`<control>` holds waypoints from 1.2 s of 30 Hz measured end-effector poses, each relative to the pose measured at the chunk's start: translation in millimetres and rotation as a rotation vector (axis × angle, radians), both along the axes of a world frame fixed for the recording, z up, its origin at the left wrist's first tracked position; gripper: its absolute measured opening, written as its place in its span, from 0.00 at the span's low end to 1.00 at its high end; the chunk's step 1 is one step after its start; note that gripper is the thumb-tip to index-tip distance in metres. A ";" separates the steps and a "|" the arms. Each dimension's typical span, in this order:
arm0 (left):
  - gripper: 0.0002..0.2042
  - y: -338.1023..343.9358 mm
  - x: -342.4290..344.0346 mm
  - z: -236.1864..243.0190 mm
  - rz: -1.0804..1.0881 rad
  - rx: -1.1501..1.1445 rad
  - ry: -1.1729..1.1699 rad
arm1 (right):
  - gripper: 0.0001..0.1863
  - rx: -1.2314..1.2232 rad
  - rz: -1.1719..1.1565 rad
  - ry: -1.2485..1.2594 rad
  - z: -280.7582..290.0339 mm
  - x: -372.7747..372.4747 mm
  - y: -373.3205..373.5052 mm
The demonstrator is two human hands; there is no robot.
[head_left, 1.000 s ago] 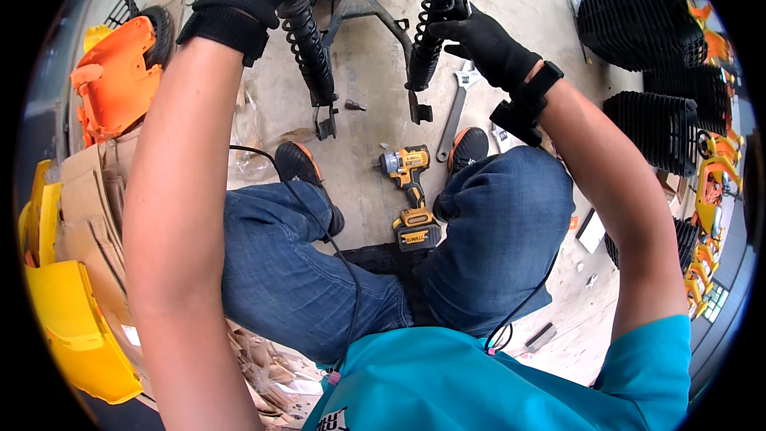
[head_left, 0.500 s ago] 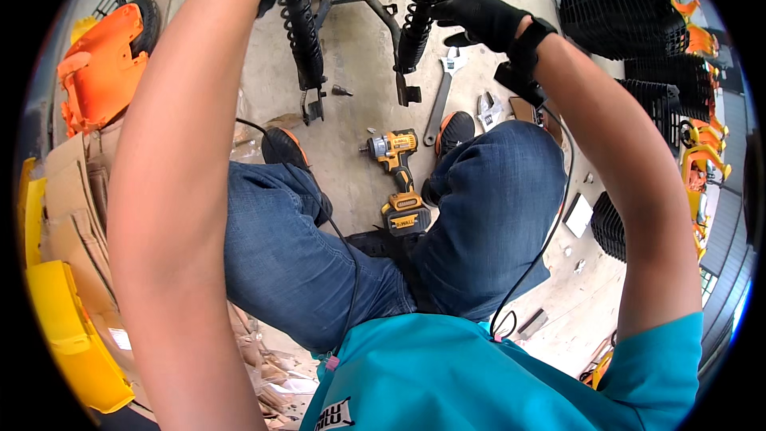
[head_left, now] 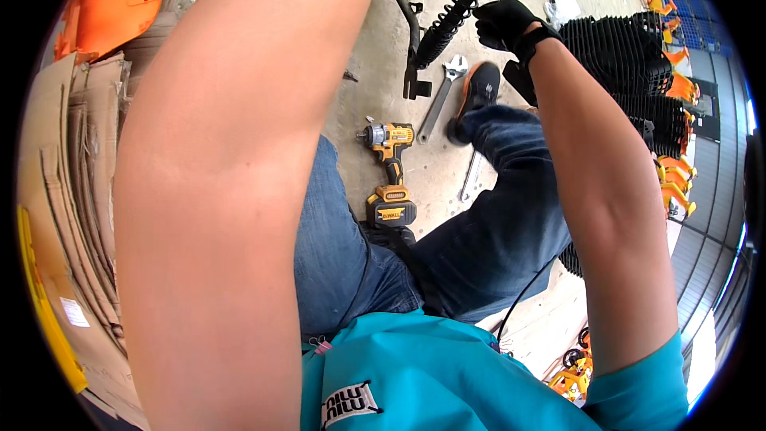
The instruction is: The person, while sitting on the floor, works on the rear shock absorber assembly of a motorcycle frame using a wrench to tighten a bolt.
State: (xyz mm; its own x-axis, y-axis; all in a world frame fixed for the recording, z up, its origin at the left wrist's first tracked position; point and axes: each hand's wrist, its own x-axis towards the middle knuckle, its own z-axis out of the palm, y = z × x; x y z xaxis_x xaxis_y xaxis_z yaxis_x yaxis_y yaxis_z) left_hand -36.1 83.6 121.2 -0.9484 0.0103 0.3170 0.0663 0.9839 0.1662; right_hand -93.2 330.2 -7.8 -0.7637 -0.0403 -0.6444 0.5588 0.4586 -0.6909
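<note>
Shock absorber (head_left: 449,25) could swing if knocked, lower end (head_left: 411,84) seemingly unfastened; right hand (head_left: 506,24) curled alongside, grip unclear; left hand out of view.

Black-gloved right hand (head_left: 504,24) just beside a coil-spring shock absorber (head_left: 453,17), cordless impact wrench (head_left: 393,166) down on the concrete floor (head_left: 375,96), adjustable wrench (head_left: 438,108) near a black shoe (head_left: 481,88), cardboard (head_left: 80,191) over at the floor's left edge, black baskets (head_left: 610,60) toward its right.
</note>
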 end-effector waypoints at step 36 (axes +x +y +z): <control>0.24 16.9 -16.7 -5.4 0.004 -0.033 0.130 | 0.17 -0.293 0.407 0.587 -22.6 6.1 9.8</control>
State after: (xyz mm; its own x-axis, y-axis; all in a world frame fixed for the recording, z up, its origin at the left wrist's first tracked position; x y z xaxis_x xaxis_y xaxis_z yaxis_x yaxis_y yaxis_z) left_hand -52.8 100.6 115.8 -0.8992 0.0190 0.4372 0.0811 0.9890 0.1240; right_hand -87.1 340.0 -30.3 -0.8654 -0.4977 -0.0579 -0.1106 0.3024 -0.9467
